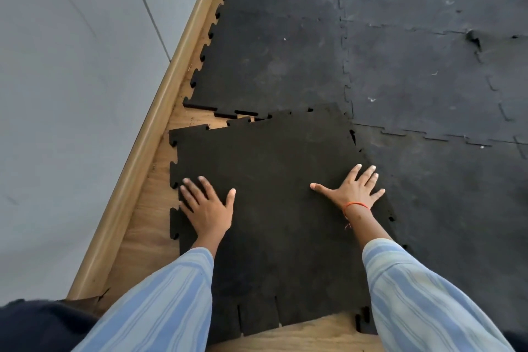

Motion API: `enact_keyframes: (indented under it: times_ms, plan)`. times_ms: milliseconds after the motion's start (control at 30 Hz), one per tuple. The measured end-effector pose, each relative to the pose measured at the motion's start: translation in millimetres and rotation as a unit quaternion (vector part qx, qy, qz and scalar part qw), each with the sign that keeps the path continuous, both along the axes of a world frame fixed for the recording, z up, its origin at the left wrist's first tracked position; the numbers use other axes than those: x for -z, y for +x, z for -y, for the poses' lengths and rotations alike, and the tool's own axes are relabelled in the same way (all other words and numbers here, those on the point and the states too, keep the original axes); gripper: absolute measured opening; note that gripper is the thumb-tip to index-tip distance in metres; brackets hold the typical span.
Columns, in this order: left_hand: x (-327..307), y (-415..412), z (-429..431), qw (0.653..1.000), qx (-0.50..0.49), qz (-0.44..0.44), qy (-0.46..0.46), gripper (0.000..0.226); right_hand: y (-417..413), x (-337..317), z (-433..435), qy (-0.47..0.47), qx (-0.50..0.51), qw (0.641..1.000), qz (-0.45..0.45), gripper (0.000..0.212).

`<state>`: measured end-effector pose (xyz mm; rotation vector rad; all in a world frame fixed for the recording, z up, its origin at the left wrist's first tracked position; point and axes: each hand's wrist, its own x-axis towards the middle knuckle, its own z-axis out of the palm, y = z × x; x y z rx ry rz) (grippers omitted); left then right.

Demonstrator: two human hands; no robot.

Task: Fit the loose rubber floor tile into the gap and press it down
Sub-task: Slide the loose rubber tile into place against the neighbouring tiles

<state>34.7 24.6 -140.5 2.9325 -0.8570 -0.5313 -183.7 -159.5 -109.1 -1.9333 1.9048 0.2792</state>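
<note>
The loose black rubber tile [274, 174] with puzzle-tooth edges lies skewed in the gap, turned slightly so its far left corner stands off from the laid tile ahead [268, 60] and bare wood shows between them. Its far right corner overlaps the neighbouring tiles. My left hand [207, 207] rests flat on the tile near its left edge, fingers spread. My right hand [353, 190] lies flat near the tile's right edge, fingers spread, an orange thread on the wrist. Neither hand grips anything.
Laid dusty black tiles [428, 80] cover the floor ahead and to the right. Wooden floor [148, 217] shows along the left and at the near edge. A wooden skirting [148, 134] runs diagonally below a grey wall [65, 94].
</note>
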Motion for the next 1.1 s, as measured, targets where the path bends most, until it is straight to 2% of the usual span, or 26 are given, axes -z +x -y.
enact_keyframes:
  times_ms: [167, 300, 433, 633, 733, 833, 900, 1000, 1100]
  plan:
    - [-5.6, 22.2, 5.1, 0.994, -0.101, -0.041, 0.014, 0.119, -3.9, -3.2, 20.5, 0.011, 0.032, 0.999, 0.041, 0.147]
    - [-10.0, 22.7, 11.7, 0.989, -0.146, -0.027, -0.005, 0.128, 0.6, -7.0, 25.6, 0.007, 0.070, 0.996, 0.059, 0.144]
    - [-16.0, 25.5, 19.6, 0.975, -0.210, -0.045, -0.046, 0.127, 1.8, -6.7, 31.2, 0.001, 0.111, 0.991, 0.076, 0.141]
    - [-20.5, 45.0, 27.6, 0.927, -0.339, -0.096, -0.125, 0.116, -6.4, -12.7, 54.7, 0.037, 0.201, 0.970, 0.129, 0.126]
    - [-23.7, 52.9, 29.0, 0.906, -0.381, -0.108, -0.147, 0.110, -16.1, -6.8, 64.8, 0.077, 0.272, 0.934, 0.218, 0.138]
    - [-35.2, 57.4, 36.4, 0.891, -0.404, -0.107, -0.178, 0.106, -39.3, 42.8, 93.0, 0.077, 0.319, 0.895, 0.303, 0.152]
    - [-40.4, 60.6, 41.6, 0.885, -0.403, -0.112, -0.203, 0.104, -39.9, 40.4, 90.6, 0.071, 0.350, 0.869, 0.342, 0.141]
    - [-48.0, 67.0, 48.7, 0.891, -0.380, -0.115, -0.222, 0.105, -30.2, 8.7, 62.0, 0.054, 0.378, 0.839, 0.388, 0.102]
    - [-56.3, 75.2, 55.8, 0.897, -0.353, -0.116, -0.237, 0.104, -38.1, 23.9, 54.6, 0.040, 0.387, 0.823, 0.415, 0.088]
